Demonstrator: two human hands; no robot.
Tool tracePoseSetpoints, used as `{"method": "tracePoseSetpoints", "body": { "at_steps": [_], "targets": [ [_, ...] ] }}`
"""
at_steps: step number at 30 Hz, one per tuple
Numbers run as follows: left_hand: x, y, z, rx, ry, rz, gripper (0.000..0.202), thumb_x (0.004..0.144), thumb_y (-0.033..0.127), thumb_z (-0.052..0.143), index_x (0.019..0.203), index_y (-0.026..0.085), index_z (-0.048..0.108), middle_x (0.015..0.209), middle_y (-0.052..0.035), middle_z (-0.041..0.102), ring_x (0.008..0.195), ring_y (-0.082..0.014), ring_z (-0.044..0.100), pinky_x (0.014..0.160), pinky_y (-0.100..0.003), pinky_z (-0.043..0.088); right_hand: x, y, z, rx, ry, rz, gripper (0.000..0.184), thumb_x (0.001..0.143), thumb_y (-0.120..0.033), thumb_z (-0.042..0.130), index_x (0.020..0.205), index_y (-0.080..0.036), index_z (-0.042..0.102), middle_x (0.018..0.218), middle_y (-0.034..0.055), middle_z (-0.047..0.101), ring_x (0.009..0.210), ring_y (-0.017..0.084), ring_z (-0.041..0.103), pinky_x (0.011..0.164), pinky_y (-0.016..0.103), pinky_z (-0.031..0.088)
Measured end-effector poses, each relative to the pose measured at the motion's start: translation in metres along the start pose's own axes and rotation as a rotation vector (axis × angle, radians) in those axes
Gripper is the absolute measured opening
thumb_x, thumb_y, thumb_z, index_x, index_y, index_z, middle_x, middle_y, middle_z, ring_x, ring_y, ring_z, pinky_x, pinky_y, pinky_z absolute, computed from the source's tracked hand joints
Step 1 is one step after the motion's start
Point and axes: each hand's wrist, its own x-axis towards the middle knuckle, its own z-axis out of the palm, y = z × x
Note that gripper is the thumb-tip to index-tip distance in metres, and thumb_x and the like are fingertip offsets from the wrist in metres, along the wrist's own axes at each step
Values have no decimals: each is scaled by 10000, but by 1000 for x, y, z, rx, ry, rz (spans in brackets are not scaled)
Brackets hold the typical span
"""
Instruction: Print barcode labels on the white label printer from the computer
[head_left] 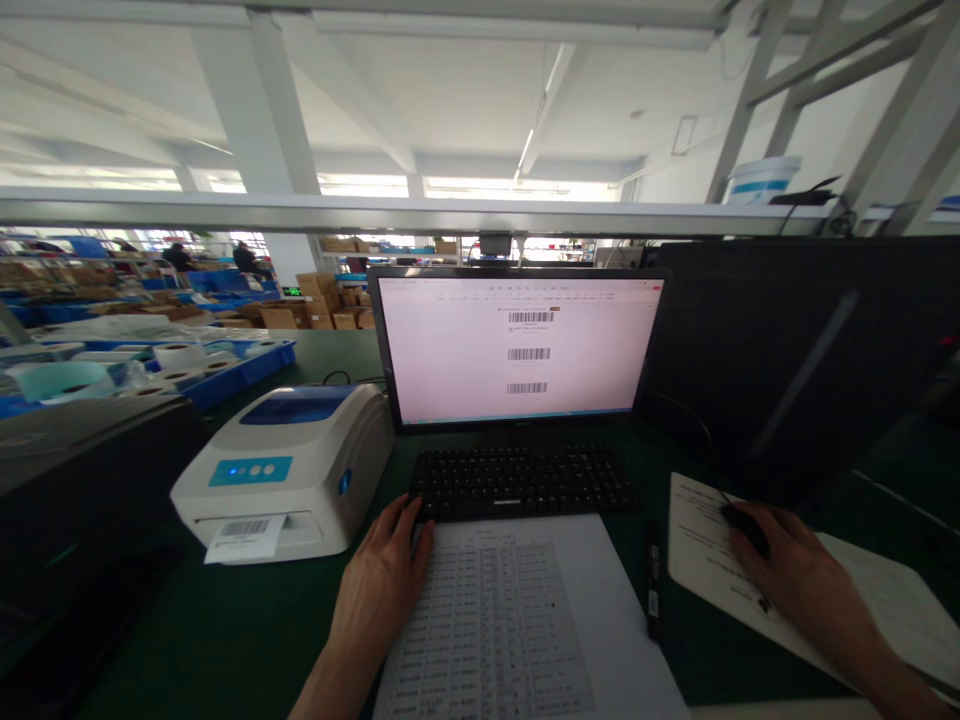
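A wide workshop with white beams fills the top of the frame, with blue bins and cardboard boxes at the far left; in the foreground lies a dark green desk (225,640). At centre stands a monitor (517,345) showing a pale page with three barcodes stacked down its middle; the small text beside them is too fine to read. Below it sits a black keyboard (521,482). The left hand (386,570), at lower centre, lies flat and open, fingertips touching the keyboard's lower left corner and the upper left corner of a printed sheet (517,620), which is covered in rows of tiny unreadable print. At lower right the right hand (787,575) curls over a black mouse (742,525), cupping it, on a white pad (697,550) that bears faint illegible lines. Between sheet and pad lies a black pen (653,580). At left centre a white label printer (289,470) with a blue lid has a barcode label (244,537) sticking out of its slot.
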Motion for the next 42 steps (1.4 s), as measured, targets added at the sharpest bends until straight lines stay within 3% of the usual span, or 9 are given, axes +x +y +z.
{"method": "tracePoseSetpoints", "body": {
  "at_steps": [12, 29, 34, 42],
  "targets": [
    [0, 2, -3, -14, -30, -35, 481, 1195, 459, 487, 1441, 159, 772, 1496, -194, 794, 1287, -370, 838, 1040, -546, 745, 0, 8, 5, 23, 25, -60, 740, 1032, -682, 392, 1413, -170, 767, 1478, 244, 711, 1200, 428, 778, 980, 616, 693],
    [0, 2, -3, -11, -44, -44, 446, 1191, 451, 490, 1429, 185, 757, 1490, -177, 795, 1273, -355, 840, 1062, -543, 739, 1, 9, 8, 7, 14, -17, 761, 1039, -696, 396, 1468, -173, 745, 1508, 246, 687, 1174, 429, 777, 918, 604, 692],
    [1, 3, -4, -30, -52, -47, 458, 1195, 451, 479, 1426, 168, 755, 1487, -189, 790, 1274, -371, 836, 1061, -569, 734, -1, 8, 10, -4, 53, -60, 725, 1059, -674, 397, 1458, -172, 735, 1495, 230, 693, 1208, 427, 774, 989, 606, 683],
    [1, 2, -4, -20, -46, -49, 449, 1194, 463, 479, 1428, 183, 741, 1481, -176, 791, 1263, -367, 837, 1060, -549, 732, -3, 3, 4, -35, 51, -39, 724, 1054, -670, 367, 1448, -188, 737, 1512, 216, 711, 1165, 413, 801, 952, 588, 697]
  ]
}}
